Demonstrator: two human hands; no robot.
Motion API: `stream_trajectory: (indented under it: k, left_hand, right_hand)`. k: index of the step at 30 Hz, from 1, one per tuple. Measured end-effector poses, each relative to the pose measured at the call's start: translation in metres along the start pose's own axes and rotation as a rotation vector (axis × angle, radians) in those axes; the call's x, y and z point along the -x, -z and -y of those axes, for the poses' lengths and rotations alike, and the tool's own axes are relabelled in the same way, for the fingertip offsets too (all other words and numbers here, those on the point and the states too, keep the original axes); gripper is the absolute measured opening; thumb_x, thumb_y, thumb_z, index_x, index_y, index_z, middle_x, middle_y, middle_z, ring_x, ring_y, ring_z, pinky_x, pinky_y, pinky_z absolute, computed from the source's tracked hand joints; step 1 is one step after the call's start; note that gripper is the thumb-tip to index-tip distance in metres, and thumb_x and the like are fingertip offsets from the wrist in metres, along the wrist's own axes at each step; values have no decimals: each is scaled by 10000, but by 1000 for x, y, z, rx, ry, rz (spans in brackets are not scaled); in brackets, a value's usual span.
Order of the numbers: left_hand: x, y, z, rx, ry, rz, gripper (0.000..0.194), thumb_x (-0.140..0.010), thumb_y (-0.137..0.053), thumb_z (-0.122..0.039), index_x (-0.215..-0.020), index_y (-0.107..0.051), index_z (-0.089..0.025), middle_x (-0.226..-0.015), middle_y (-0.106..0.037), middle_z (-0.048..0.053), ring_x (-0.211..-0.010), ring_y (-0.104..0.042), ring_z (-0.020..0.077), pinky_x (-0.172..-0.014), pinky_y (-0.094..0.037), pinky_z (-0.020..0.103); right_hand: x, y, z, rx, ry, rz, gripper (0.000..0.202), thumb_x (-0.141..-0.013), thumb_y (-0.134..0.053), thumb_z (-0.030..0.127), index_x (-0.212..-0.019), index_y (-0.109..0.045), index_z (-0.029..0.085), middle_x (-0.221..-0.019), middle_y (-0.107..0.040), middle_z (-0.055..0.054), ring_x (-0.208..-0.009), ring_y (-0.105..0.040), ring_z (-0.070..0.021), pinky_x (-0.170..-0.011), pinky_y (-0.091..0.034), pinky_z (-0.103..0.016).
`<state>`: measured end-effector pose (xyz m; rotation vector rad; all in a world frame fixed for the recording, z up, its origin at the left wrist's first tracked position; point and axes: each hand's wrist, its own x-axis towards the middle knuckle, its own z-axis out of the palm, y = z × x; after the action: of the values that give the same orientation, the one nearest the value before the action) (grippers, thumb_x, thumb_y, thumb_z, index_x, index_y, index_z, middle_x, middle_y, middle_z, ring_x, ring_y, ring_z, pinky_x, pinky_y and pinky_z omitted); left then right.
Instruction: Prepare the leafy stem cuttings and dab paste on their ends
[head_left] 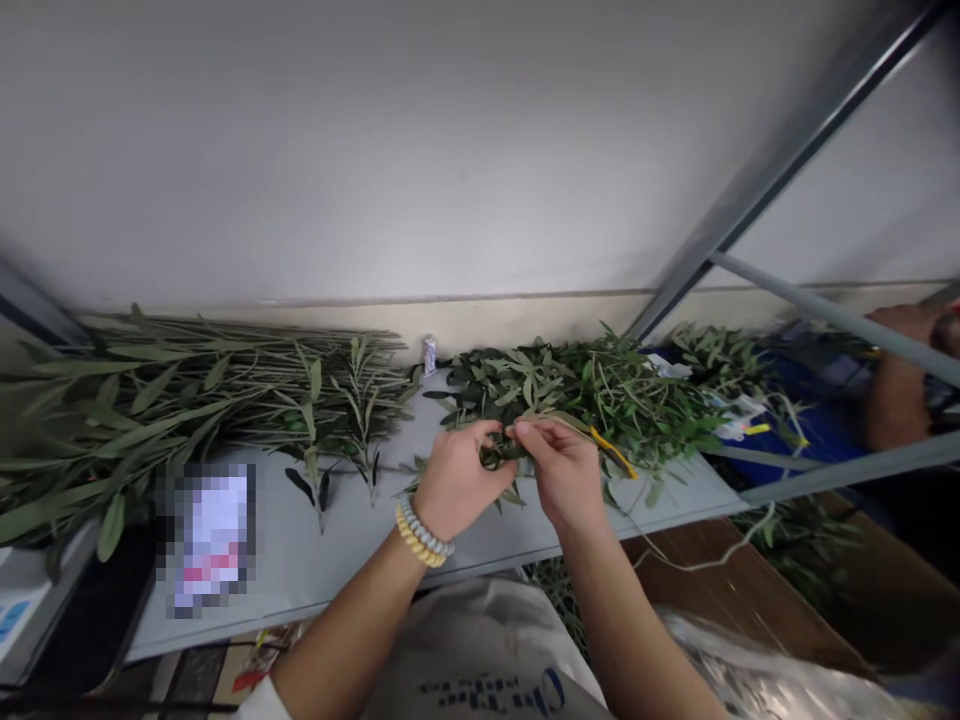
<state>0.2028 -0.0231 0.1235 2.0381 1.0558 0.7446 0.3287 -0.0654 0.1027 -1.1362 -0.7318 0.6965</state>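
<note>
Both hands meet above the front part of a grey shelf [442, 515]. My left hand [459, 470], with coiled bands on its wrist, curls its fingers around green leaves [493, 455]. Close beside it, my right hand [564, 470] pinches at the same leaves, its fingertips near the left thumb. A yellow-handled tool [615, 455] shows just right of the right hand; whether the hand touches it is unclear. Behind the hands lies a pile of leafy green sprigs [622, 390]. Two separate sprigs [309, 440] lie left of the hands.
Long leafy stems [172, 380] cover the shelf's left side, near a blurred white packet [214, 530] and a dark flat object [94, 610]. A small tube [429, 355] stands at the back. Metal bars [847, 470], a cardboard box [735, 580] and another person's arm [896, 390] are at right.
</note>
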Motion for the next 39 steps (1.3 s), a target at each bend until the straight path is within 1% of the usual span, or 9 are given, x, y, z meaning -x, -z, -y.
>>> stream_trajectory:
  k: [5,8,11,16,22,25,30,34,39]
  left_hand:
    - [-1,-8,-6,52,-87,101,400,-658,-676,-315,-1035,-649,-185,-824,-705,21,-768,-649,175,-788,-485,298]
    - [-3,-7,-10,38,-135,167,398,-660,-673,-311,-1032,-658,-172,-815,-706,31,-731,-644,173,-764,-490,293]
    - [-6,-3,-12,-9,-145,208,401,-658,-670,-294,-1038,-658,-165,-834,-709,42,-756,-642,192,-779,-486,314]
    - [-5,3,-9,-54,-130,252,412,-663,-661,-297,-1050,-655,-154,-883,-706,69,-800,-642,223,-797,-479,341]
    - [-1,5,-5,-59,-165,258,334,-657,-658,-272,-975,-674,-175,-836,-704,48,-752,-638,214,-764,-465,325]
    - [1,6,-3,-53,-173,270,328,-658,-651,-254,-976,-670,-171,-834,-705,50,-761,-633,213,-735,-456,311]
    - [-2,10,2,-66,-211,294,245,-677,-630,-246,-909,-678,-182,-785,-700,36,-734,-621,203,-692,-445,298]
    - [-5,13,9,-81,-209,314,283,-677,-626,-245,-943,-674,-160,-811,-701,61,-747,-623,210,-702,-453,302]
    - [-2,10,18,-68,-171,342,274,-672,-633,-246,-934,-675,-176,-790,-697,48,-725,-627,204,-697,-459,297]
  right_hand:
    - [30,12,-2,-205,-102,-124,197,-690,-717,370,-697,-616,202,-746,-682,-31,-707,-642,-184,-639,-509,-328]
    - [42,13,-3,-194,-105,-208,240,-668,-728,387,-688,-585,195,-754,-677,-42,-712,-643,-194,-608,-514,-318]
    - [47,8,-5,-156,-101,-264,247,-662,-728,396,-706,-597,191,-770,-677,-60,-712,-635,-199,-582,-516,-308]
    - [51,2,-11,-136,-100,-278,216,-670,-731,362,-680,-610,184,-790,-662,-57,-718,-623,-193,-556,-516,-287]
    - [56,0,-13,-83,-77,-292,173,-694,-723,334,-726,-660,175,-782,-662,-51,-748,-619,-176,-582,-511,-261]
    - [58,-1,-15,-49,-70,-294,175,-680,-732,336,-730,-666,182,-774,-669,-43,-732,-622,-174,-589,-514,-266]
    - [57,-4,-19,42,-67,-298,213,-665,-734,366,-741,-664,179,-738,-662,-47,-679,-613,-178,-563,-528,-281]
    - [58,-10,-24,37,-57,-280,192,-671,-732,353,-744,-664,189,-732,-665,-42,-672,-611,-173,-580,-536,-289]
    - [63,-14,-30,118,-63,-308,205,-674,-724,369,-733,-664,182,-714,-665,-43,-636,-599,-169,-524,-513,-266]
